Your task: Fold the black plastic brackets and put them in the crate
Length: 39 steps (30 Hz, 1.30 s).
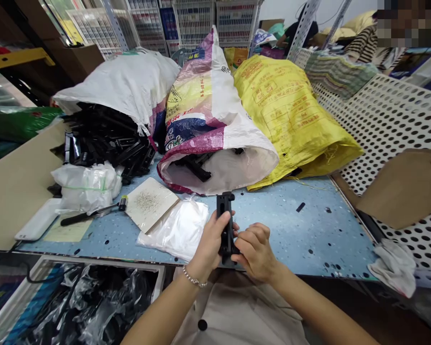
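Speckled tabletop (287,215); left hand (210,239) grips slotted black part (226,239), perhaps plastic.

Red Chinese characters run across the yellow sack (290,115) — and there's more on the purple-and-white sack (215,115) beside it — all too small, too creased to read.

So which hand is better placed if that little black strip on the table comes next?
Probably the right hand: the black strip lies nearer to it, on its side of the blue table. The left hand is farther away, gripping the black part; the right one touches it too.
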Each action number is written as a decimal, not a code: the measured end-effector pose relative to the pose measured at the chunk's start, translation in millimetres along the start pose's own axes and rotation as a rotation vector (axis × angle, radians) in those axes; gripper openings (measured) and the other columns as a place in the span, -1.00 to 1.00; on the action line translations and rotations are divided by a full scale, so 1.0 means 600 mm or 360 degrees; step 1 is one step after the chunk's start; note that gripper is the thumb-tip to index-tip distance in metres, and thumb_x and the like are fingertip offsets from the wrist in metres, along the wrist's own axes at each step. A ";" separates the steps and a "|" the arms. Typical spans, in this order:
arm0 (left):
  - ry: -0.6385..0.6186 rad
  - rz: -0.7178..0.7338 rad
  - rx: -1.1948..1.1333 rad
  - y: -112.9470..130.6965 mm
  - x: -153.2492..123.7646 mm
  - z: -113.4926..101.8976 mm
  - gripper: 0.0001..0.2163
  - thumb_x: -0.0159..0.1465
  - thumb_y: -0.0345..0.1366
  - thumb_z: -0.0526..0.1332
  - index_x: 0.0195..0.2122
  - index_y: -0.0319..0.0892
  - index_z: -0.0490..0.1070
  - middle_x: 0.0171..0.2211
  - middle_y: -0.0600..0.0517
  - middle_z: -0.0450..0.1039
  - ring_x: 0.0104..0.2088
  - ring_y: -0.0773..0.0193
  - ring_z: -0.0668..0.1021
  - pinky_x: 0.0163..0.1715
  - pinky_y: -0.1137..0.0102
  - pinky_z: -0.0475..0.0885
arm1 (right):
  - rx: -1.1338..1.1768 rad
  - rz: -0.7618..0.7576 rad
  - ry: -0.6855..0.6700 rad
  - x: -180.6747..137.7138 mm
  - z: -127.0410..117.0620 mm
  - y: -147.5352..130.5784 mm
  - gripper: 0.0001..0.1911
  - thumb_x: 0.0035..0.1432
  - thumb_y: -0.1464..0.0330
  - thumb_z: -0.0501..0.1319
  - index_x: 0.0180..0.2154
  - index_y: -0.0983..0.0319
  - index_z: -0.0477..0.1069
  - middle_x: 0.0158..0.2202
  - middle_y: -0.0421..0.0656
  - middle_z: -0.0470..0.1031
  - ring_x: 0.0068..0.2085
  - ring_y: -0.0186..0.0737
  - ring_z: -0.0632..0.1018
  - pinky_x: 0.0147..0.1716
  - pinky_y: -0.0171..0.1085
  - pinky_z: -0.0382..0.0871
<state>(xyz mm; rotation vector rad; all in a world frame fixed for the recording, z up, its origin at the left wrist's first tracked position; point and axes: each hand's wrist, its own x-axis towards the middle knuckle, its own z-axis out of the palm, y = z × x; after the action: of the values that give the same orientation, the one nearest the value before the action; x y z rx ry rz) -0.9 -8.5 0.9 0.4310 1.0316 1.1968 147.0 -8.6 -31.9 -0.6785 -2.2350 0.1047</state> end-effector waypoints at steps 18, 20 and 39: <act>0.0297 0.0498 0.0506 -0.071 0.127 -0.065 -0.39 0.23 -0.11 0.16 0.28 -0.13 0.08 0.26 -0.21 0.15 0.22 0.05 0.30 0.21 0.19 0.17 | -0.0421 0.0639 -0.0777 0.293 0.180 0.157 -0.81 0.29 0.39 0.05 -0.21 0.32 0.42 -0.24 0.10 0.50 -0.13 0.00 0.44 -0.21 -0.16 0.27; 0.0480 0.0551 0.0095 -0.013 0.140 -0.086 -0.28 0.23 -0.02 0.15 0.34 -0.02 -0.18 0.26 -0.16 0.13 0.14 0.14 0.40 0.08 0.28 0.32 | -0.0392 0.0562 -0.0762 0.246 0.156 0.130 -0.79 0.30 0.35 0.04 -0.19 0.29 0.41 -0.22 0.07 0.49 -0.13 0.00 0.43 -0.20 -0.13 0.26; 0.0266 0.0404 0.0109 0.030 0.058 -0.035 -0.40 0.16 -0.13 0.24 0.23 -0.03 0.15 -0.15 -0.01 0.48 -0.23 0.24 0.54 -0.21 0.39 0.42 | 0.0217 0.0465 -0.0243 0.129 0.076 0.106 -0.54 0.40 0.18 -0.25 -0.40 0.18 0.26 -0.46 -0.19 0.36 -0.38 -0.22 0.36 -0.32 -0.21 0.21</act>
<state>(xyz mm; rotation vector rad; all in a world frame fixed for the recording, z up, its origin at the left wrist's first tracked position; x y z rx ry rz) -28.4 24.8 -10.9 0.5341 1.1896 1.4459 99.9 90.7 -29.5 -0.9442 -2.2332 0.4638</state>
